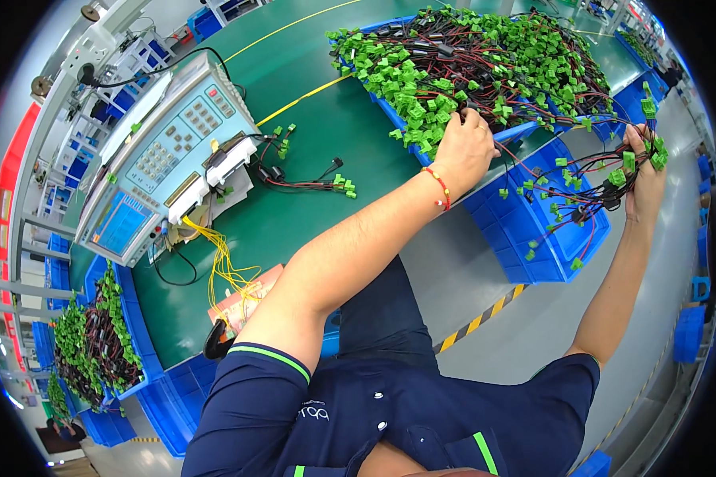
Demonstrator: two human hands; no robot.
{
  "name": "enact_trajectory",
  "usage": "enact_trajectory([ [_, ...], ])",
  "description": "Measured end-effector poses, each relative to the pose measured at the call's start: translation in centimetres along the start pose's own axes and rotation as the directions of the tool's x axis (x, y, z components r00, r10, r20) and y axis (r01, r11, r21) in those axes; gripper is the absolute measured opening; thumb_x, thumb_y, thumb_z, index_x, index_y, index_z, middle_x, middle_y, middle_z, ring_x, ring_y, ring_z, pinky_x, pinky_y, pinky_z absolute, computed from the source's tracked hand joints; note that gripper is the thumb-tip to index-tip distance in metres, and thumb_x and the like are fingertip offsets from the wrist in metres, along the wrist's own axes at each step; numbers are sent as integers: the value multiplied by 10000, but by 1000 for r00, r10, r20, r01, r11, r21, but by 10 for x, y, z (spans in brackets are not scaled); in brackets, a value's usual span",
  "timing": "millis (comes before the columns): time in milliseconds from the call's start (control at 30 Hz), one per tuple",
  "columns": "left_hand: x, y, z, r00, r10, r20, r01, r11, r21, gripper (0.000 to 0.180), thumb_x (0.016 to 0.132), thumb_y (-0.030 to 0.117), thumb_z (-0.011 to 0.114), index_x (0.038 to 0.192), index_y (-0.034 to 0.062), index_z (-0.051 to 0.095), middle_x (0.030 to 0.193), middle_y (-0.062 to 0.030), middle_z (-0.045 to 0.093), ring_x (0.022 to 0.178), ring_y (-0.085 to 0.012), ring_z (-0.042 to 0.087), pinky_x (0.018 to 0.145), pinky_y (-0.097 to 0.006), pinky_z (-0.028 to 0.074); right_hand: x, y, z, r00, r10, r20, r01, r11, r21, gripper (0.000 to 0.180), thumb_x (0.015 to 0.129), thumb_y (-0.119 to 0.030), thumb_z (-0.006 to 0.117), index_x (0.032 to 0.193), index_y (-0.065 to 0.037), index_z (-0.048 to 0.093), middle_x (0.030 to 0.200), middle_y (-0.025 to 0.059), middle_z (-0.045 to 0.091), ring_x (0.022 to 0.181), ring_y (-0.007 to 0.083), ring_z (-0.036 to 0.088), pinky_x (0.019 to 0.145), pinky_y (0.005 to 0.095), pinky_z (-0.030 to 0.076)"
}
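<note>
My left hand [465,149], with a red beaded bracelet at its wrist, is at the near edge of a heaped blue bin [523,129]. Its fingers are closed on a wire harness at the edge of the pile [445,60]; the fingertips are partly hidden. Red and black wires with green connectors make up that pile. Off to the right, my right hand [648,187] is closed round a bunch of wire harnesses [605,179]. Their green connectors and black parts hang to the left, over a lower blue bin [525,238].
A tester [167,151] with keys and a small screen stands on the green table [310,151]. One harness [294,183] is plugged in there, and yellow wires [223,258] run from it to a pinkish block. Another filled bin [135,326] sits at the left. Striped tape [477,318] marks the floor.
</note>
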State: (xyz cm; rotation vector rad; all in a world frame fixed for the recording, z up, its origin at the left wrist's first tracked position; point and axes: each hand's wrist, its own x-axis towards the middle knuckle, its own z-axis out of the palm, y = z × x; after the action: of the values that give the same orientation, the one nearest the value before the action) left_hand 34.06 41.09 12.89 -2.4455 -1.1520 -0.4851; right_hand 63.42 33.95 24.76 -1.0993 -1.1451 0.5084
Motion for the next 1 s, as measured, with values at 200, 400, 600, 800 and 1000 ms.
enact_trajectory([
  [200, 7, -9, -3, 998, -41, -44, 35, 990, -137, 566, 811, 586, 654, 903, 33, 734, 938, -68, 674, 1002, -226, 589, 768, -346, 499, 12, 29, -87, 966, 10, -258, 0, 999, 36, 200, 923, -73, 694, 1121, -44, 687, 850, -24, 640, 628, 17, 519, 528, 165, 364],
  [400, 11, -14, -8, 997, -67, -30, 61, 984, -166, 576, 742, 613, 702, 861, 50, 742, 936, -62, 683, 1022, -229, 597, 769, -342, 537, -1, 0, -123, 953, -23, -301, -1, 997, -78, 251, 920, -90, 704, 1158, -18, 667, 841, -20, 635, 632, 20, 508, 527, 172, 335],
  [600, 14, -27, -6, 990, -94, -104, 67, 970, -233, 369, 830, 431, 721, 769, 68, 709, 852, -93, 708, 935, -286, 630, 667, -393, 567, -39, -6, -52, 993, 96, -69, -111, 959, -260, 223, 896, -137, 746, 1086, -45, 675, 800, -45, 591, 626, 11, 482, 524, 163, 312],
  [800, 43, -44, -23, 885, -463, 41, 402, 716, -571, 421, 956, 403, 595, 767, 48, 720, 774, -207, 698, 772, -402, 685, 687, -509, 523, -53, -13, -49, 983, 177, -47, -180, 981, -69, 202, 906, -116, 728, 1083, -47, 660, 823, -33, 600, 634, 9, 491, 534, 176, 342],
  [1000, 50, -57, -33, 892, -419, 170, 447, 755, -479, 426, 897, 484, 639, 862, 75, 756, 823, -175, 723, 820, -373, 705, 751, -466, 548, -55, -39, -106, 986, -37, 163, -20, 943, 333, 311, 924, -55, 643, 1213, -4, 537, 868, 34, 549, 454, 6, 401, 432, 163, 270],
])
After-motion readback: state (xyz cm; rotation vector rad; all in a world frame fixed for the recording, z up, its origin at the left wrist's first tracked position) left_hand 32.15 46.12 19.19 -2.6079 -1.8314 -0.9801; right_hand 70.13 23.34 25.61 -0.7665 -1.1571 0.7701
